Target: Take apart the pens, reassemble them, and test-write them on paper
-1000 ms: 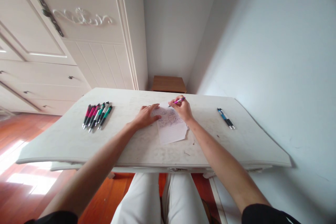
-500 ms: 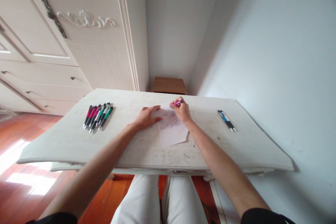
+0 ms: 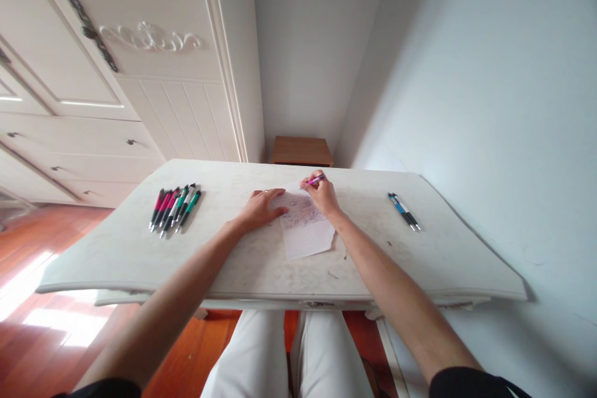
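Observation:
A small sheet of paper (image 3: 305, 231) covered in scribbles on its upper half lies in the middle of the white table (image 3: 261, 258). My left hand (image 3: 260, 207) lies flat on the paper's left edge, fingers stretched out. My right hand (image 3: 321, 194) is closed on a pink pen (image 3: 316, 180), its tip down at the paper's top edge.
Several pink and green pens (image 3: 173, 206) lie in a row at the table's left. Two blue pens (image 3: 403, 211) lie at the right. A white wardrobe (image 3: 116, 62) stands to the left, a small wooden stand (image 3: 301, 150) behind the table, a wall to the right.
My right hand with the pink pen has shifted slightly left along the paper's top edge. The left hand has stayed put.

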Tool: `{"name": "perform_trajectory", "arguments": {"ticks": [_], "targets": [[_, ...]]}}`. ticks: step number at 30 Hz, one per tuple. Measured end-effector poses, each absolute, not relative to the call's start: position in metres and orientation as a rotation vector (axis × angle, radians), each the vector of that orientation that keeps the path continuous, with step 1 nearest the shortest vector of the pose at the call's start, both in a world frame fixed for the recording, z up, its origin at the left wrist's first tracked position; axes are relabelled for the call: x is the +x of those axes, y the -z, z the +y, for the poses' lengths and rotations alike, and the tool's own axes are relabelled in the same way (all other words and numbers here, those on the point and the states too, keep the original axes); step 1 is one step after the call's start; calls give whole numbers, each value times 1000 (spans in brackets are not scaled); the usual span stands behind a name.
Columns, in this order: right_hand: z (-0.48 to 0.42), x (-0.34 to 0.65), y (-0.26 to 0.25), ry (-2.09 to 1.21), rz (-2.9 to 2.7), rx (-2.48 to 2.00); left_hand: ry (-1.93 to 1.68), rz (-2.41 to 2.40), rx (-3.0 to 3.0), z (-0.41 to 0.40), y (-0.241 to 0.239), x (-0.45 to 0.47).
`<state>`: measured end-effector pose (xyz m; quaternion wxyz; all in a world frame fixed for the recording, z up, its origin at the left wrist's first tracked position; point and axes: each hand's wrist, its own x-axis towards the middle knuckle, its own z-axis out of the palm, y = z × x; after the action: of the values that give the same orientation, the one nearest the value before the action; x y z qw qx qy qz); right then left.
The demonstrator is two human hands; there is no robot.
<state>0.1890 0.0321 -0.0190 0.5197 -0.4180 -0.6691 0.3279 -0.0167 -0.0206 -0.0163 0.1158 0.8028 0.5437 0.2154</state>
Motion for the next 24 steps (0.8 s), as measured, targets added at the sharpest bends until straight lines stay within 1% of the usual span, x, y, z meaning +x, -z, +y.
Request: {"name": "perform_trajectory", "arguments": {"ticks": [8,10,14,16,24], "targets": [[34,196,16,-722,-1469,-1068,-605,1606,2343,-22,12,-17],[36,199,18,-818,-1393,-1041,-598,1609,2339,-22,13,-18],[37,206,16,-1166,-1229,-982,-589,1587,2366,-19,17,-21],[34,210,11,-1269,-1186,-953,-588,1579,2375,-18,19,-22],[29,218,3,-1386,-1243,-937,-581,1598,2372,-21,14,-20]]}}
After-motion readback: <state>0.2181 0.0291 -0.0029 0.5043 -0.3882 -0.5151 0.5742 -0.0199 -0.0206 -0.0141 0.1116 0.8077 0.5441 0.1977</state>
